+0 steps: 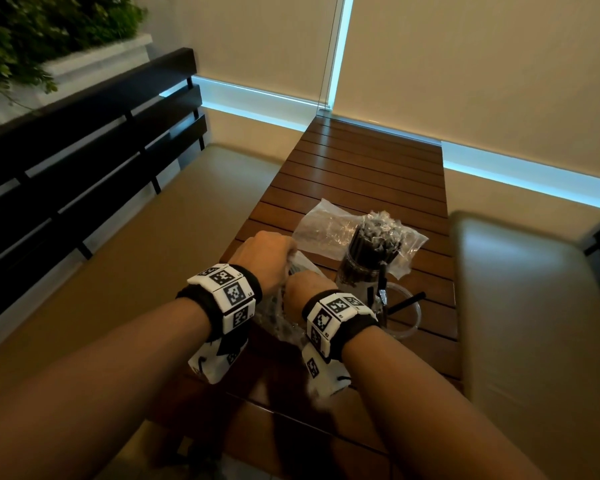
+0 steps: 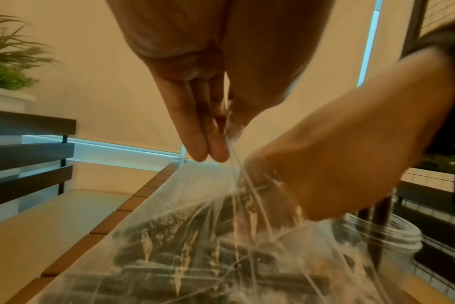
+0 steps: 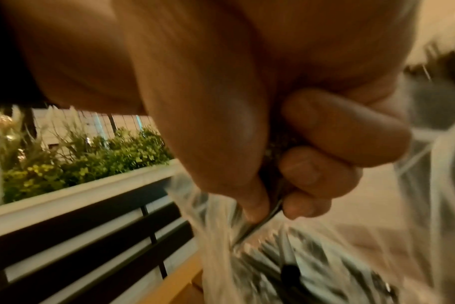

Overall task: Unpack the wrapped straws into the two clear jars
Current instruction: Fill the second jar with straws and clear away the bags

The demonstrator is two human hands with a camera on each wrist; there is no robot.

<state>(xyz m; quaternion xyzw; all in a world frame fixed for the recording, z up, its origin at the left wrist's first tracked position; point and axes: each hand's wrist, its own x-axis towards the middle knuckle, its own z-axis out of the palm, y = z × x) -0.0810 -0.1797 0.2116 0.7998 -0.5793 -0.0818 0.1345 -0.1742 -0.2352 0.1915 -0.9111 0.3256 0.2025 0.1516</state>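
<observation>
A clear plastic bag of black wrapped straws (image 2: 195, 257) lies on the wooden table (image 1: 361, 174) under both hands. My left hand (image 2: 221, 142) pinches the bag's film between thumb and straight fingers and pulls it taut. Beside it, my right hand (image 3: 270, 207) is curled at the bag's mouth, thumb and fingers pinching what looks like a thin dark wrapped straw (image 3: 257, 226). In the head view the left hand (image 1: 264, 251) and right hand (image 1: 305, 289) sit close together over the bag (image 1: 278, 317). A clear jar (image 1: 364, 268) packed with black straws stands just right of them. A second clear jar (image 1: 402, 317) in front of it holds a few straws.
An empty crumpled plastic bag (image 1: 326, 226) lies behind the full jar. Cushioned benches flank the table, with a black slatted backrest (image 1: 84, 161) on the left and a planter (image 1: 49, 36) beyond it. Bare slats stretch to the far wall.
</observation>
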